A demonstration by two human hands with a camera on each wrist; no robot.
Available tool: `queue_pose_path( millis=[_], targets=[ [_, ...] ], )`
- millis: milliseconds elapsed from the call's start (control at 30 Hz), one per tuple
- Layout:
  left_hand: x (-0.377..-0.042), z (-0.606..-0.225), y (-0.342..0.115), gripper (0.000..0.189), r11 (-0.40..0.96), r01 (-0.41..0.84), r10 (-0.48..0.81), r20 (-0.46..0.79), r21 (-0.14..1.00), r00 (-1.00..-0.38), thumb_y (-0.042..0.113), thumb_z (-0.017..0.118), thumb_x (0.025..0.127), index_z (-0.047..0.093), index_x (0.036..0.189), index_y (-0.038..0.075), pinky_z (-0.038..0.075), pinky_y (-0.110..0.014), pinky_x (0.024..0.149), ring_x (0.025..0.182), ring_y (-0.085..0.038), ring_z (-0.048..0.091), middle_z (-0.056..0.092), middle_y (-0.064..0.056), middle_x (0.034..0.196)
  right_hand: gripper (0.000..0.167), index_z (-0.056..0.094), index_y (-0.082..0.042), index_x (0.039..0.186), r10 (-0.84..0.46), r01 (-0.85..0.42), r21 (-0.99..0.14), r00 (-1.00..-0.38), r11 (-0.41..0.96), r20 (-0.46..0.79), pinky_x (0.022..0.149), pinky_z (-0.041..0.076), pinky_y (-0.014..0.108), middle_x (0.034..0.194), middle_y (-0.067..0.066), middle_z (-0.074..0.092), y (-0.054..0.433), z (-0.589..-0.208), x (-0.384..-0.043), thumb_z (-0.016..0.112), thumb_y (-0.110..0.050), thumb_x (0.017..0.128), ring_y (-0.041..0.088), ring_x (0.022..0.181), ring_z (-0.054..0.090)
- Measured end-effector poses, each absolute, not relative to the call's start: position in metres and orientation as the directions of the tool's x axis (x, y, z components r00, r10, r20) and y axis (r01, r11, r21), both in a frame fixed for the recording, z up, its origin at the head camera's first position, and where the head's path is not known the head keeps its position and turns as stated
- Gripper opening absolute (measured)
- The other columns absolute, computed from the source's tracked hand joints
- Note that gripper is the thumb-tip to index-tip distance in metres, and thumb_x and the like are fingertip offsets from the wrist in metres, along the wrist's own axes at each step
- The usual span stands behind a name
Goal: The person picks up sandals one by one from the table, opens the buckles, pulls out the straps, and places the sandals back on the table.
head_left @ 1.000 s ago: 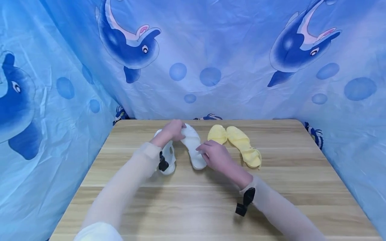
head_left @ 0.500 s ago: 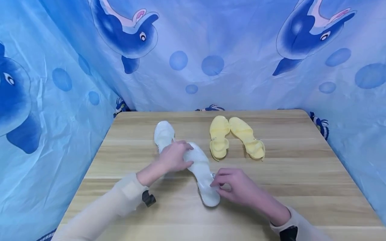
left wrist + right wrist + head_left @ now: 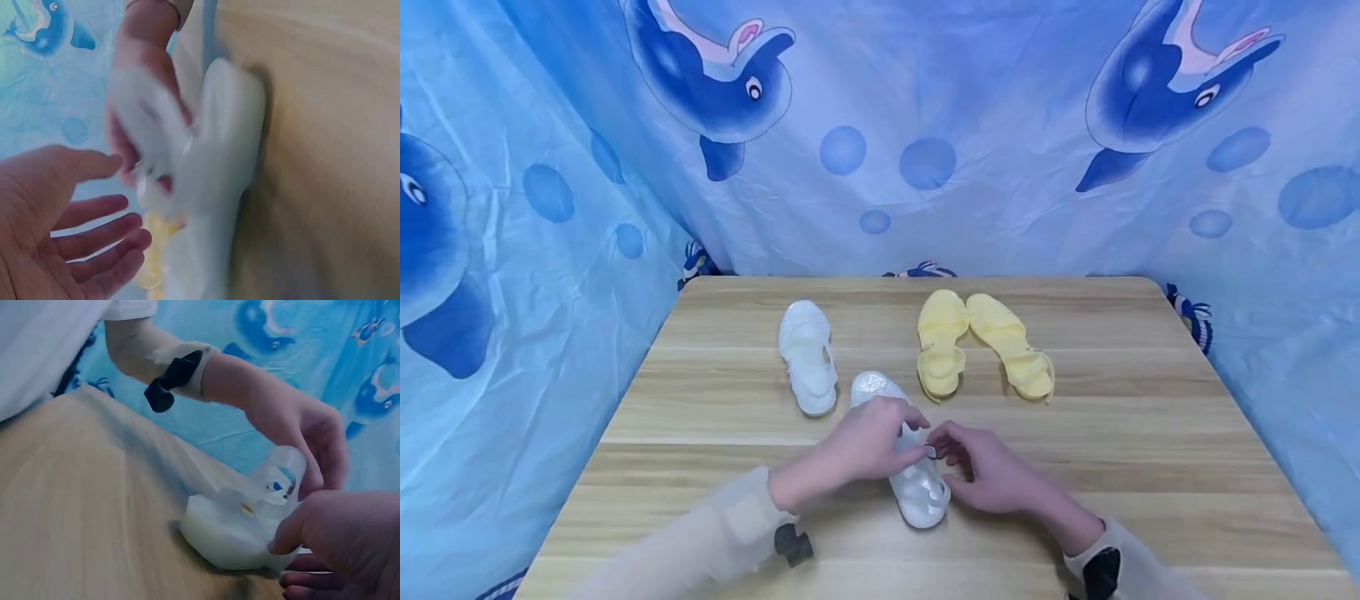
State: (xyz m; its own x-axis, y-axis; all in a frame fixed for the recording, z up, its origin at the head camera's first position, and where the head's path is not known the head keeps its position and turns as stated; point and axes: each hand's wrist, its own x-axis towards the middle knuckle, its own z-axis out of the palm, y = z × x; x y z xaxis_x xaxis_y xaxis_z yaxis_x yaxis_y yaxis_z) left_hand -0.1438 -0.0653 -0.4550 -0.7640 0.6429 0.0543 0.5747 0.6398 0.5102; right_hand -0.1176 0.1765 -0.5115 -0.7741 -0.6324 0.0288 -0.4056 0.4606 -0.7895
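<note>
A white sandal (image 3: 922,500) lies at a slant on the table, with its heel strap raised. My left hand (image 3: 867,442) hovers over its middle; in the left wrist view the fingers (image 3: 103,234) are spread and hold nothing. Beside the sandal's right edge, my right hand (image 3: 996,471) holds it by the strap area near the small buckle. The right wrist view has the right thumb (image 3: 294,528) against the sandal's side, while part of the grip is hidden. The second white sandal (image 3: 808,358) lies farther back on the left.
Two yellow sandals lie toward the back: one yellow sandal (image 3: 942,342) points straight and the other yellow sandal (image 3: 1011,346) is angled, their toes close together. The wooden table (image 3: 1150,400) meets a blue dolphin-print curtain (image 3: 1000,92) at the back and sides.
One white sandal came toward me from beside its mate, and its strap has since been raised. My left hand moved from its toe to above its middle; the right hand stayed alongside.
</note>
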Motion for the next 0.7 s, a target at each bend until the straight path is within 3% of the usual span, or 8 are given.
queue_pose_path(
  millis=[233,433,700],
  targets=[
    [-0.136,-0.474,-0.054,0.016,0.576,0.539,0.644,0.066,0.615,-0.763,0.017,0.085,0.089,0.084,0.103,0.01,0.052,-0.013,0.065,0.072,-0.003,0.068,0.083,0.0,0.088,0.016,0.071,-0.024,0.1,-0.568,-0.351,-0.84,-0.82,0.415,0.062,0.078,0.06,0.027,0.092,-0.011,0.074,0.172,-0.521,-0.121,0.084,-0.021,0.091,0.003,0.084,0.068],
    [-0.134,-0.476,-0.062,0.015,0.538,0.591,0.662,0.132,0.601,-0.737,0.018,0.089,0.087,0.086,0.099,0.011,0.05,-0.013,0.066,0.075,-0.005,0.063,0.077,0.001,0.086,0.016,0.071,-0.023,0.098,-0.57,-0.375,-0.851,-0.814,0.368,0.112,0.079,0.058,0.027,0.088,-0.01,0.07,0.171,-0.521,-0.124,0.085,-0.021,0.091,0.004,0.082,0.064],
    [-0.132,-0.479,-0.066,0.015,0.531,0.546,0.642,0.113,0.648,-0.758,0.014,0.088,0.087,0.085,0.101,0.009,0.048,-0.011,0.058,0.065,0.004,0.054,0.077,-0.003,0.083,0.018,0.074,-0.023,0.094,-0.529,-0.318,-0.865,-0.846,0.388,0.074,0.064,0.055,0.023,0.081,-0.009,0.069,0.172,-0.515,-0.127,0.089,-0.021,0.086,0.004,0.072,0.062]
  ],
)
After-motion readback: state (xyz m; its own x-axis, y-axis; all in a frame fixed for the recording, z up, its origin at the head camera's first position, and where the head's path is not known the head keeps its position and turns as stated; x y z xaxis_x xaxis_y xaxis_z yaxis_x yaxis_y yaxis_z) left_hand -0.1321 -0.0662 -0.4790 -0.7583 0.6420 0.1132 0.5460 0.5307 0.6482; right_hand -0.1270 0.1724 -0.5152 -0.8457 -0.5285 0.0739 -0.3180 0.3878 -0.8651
